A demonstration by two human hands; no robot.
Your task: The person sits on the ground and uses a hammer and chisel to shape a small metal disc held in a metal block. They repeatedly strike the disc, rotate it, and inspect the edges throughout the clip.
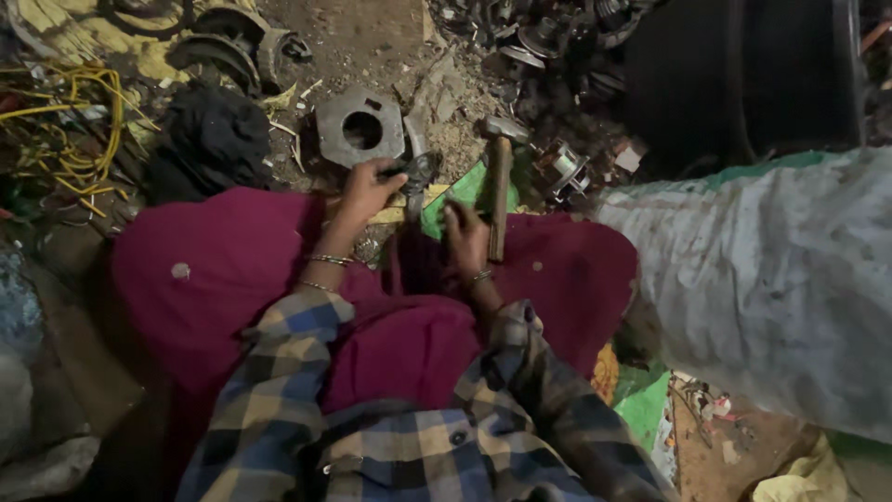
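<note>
My left hand (367, 191) grips a small dark metal part (415, 173) just past my knees, close to a square grey metal block with a round hole (360, 128). My right hand (467, 237) rests on my lap beside the wooden handle of a hammer (500, 181), fingers curled near the handle; a firm grip on it cannot be made out. The hammer's steel head points away from me. A magenta cloth (232, 270) covers my legs, and my sleeves are plaid.
Scrap metal parts (548, 37) are piled on the dirt at the top. Yellow wires (79, 130) tangle at the left beside a dark rag (214, 135). A large pale sack (771, 279) fills the right side. A green sheet (465, 191) lies underfoot.
</note>
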